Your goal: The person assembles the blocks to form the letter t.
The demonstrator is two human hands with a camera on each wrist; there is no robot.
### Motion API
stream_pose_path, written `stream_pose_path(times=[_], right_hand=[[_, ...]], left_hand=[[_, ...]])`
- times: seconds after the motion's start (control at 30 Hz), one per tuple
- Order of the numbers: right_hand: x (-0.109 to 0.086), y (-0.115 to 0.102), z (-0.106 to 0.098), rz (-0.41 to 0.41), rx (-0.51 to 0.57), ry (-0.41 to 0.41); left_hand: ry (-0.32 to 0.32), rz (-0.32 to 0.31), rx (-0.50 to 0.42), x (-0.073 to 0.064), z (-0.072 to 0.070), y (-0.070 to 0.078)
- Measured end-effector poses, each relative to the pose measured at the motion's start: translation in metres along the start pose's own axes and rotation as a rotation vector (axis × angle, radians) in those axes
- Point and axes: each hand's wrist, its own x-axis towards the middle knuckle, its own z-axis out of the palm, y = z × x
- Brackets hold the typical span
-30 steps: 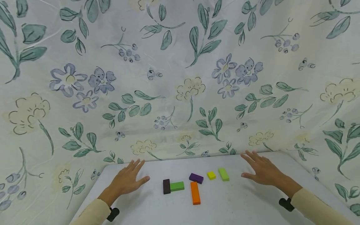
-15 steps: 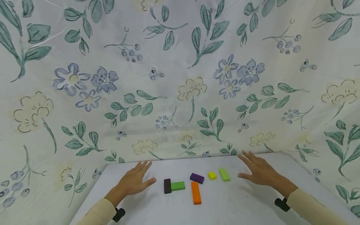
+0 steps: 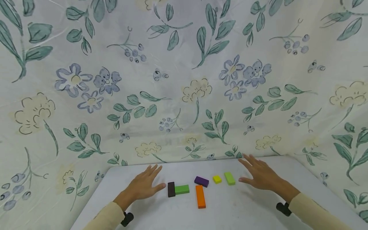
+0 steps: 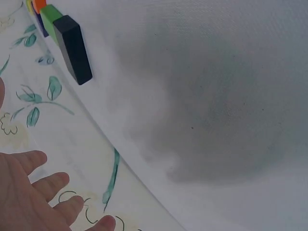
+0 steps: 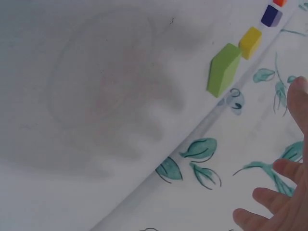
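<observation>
Several coloured blocks lie on a white table. In the head view, a dark brown block [image 3: 171, 189] touches the end of a green block [image 3: 182, 189]. To their right are a purple block [image 3: 201, 181], an orange block [image 3: 200, 196], a small yellow block [image 3: 217, 179] and a light green block [image 3: 229, 178]. My left hand [image 3: 143, 184], fingers spread, hovers left of the dark brown block, its thumb close to it. Right of the light green block, my right hand [image 3: 260, 174] hovers with spread fingers. Both hands hold nothing.
The white table [image 3: 230, 214] ends at a cloth [image 3: 172, 105] printed with leaves and flowers, which hangs behind it. Each wrist bears a black camera mount, the left one [image 3: 127, 219] and the right one [image 3: 283, 209].
My left hand has moved right, towards the dark brown block. My right hand has moved left, towards the light green block. The blocks have stayed where they were on the table.
</observation>
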Motion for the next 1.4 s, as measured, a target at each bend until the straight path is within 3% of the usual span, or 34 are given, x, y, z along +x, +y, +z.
stream_pose_path(times=[0.77, 1.1, 1.4], right_hand=[[0.014, -0.022, 0.009, -0.062, -0.016, 0.025], [0.024, -0.035, 0.016, -0.079, -0.032, 0.004], [0.027, -0.052, 0.019, -0.065, -0.002, -0.025]], left_hand=[[-0.021, 0.037, -0.001, 0.008, 0.008, 0.026], [-0.048, 0.052, -0.052, 0.009, 0.013, 0.037], [-0.037, 0.125, -0.043, 0.011, 0.019, 0.046]])
